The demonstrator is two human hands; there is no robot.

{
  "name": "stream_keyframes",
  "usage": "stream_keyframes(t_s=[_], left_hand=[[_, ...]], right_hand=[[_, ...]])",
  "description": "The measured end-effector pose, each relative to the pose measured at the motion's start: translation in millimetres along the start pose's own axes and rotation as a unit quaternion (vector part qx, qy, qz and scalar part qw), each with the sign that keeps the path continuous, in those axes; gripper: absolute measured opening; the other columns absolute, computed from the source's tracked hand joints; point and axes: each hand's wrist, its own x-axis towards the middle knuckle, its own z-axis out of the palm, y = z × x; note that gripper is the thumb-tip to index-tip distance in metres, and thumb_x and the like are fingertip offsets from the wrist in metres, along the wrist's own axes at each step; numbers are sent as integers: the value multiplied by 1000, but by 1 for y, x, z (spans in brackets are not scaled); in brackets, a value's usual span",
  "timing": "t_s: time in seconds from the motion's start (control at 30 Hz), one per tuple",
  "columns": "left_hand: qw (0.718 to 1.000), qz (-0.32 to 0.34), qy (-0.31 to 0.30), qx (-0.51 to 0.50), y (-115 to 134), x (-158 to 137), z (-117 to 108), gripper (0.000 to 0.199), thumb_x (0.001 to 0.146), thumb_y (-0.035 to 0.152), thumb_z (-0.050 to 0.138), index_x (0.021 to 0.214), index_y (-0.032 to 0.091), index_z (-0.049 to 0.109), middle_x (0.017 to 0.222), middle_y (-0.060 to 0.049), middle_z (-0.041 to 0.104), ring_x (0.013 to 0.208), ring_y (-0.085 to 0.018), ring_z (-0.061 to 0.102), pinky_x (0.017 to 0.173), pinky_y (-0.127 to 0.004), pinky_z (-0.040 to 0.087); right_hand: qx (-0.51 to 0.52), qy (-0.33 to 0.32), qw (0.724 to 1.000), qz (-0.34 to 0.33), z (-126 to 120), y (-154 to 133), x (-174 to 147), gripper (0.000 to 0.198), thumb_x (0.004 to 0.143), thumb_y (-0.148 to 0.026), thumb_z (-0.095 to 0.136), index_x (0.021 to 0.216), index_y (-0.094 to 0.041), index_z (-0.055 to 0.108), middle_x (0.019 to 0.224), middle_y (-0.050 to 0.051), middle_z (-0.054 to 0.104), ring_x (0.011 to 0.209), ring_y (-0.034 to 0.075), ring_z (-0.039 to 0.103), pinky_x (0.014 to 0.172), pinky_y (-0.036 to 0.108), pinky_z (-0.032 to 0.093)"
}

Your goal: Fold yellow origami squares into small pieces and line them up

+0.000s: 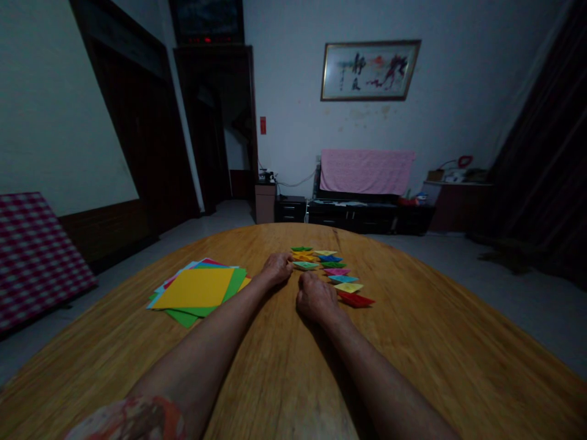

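Folded paper boats stand in two rows on the round wooden table (275,366). The shorter row has a green boat (301,249), an orange boat (303,258) and a pale green boat (305,266). My left hand (277,267) is closed at the left tips of the orange and pale green boats, its fingertips pinched there. Beside the longer row, my right hand (316,297) rests with curled fingers, their tips hidden. Just right of it lies a red boat (356,299), with a yellow boat (349,286) behind.
Left of my left forearm lies a loose stack of coloured paper sheets (195,288), yellow on top. Beyond the table, a pink cloth (367,171) covers a screen on a low black cabinet (351,214). A checked cloth (41,256) hangs at the left.
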Motion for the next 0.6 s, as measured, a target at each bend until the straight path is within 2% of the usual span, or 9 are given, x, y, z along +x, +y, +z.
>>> stream_keyframes(t_s=[0.37, 0.6], left_hand=[[1000, 2, -25, 17, 5, -2, -5, 26, 82, 24, 51, 98, 18, 71, 96, -7, 72, 91, -21, 64, 81, -28, 47], [1000, 3, -16, 22, 3, -1, -2, 24, 81, 23, 51, 94, 18, 71, 91, -6, 72, 86, -20, 64, 78, -27, 47]], right_hand=[[19, -10, 1000, 15, 0, 1, 3, 31, 80, -20, 43, 107, -17, 57, 117, 13, 60, 101, 28, 62, 80, 39, 46], [25, -11, 999, 22, -4, 0, 3, 30, 80, -20, 43, 106, -17, 57, 118, 13, 59, 102, 28, 61, 81, 39, 45]])
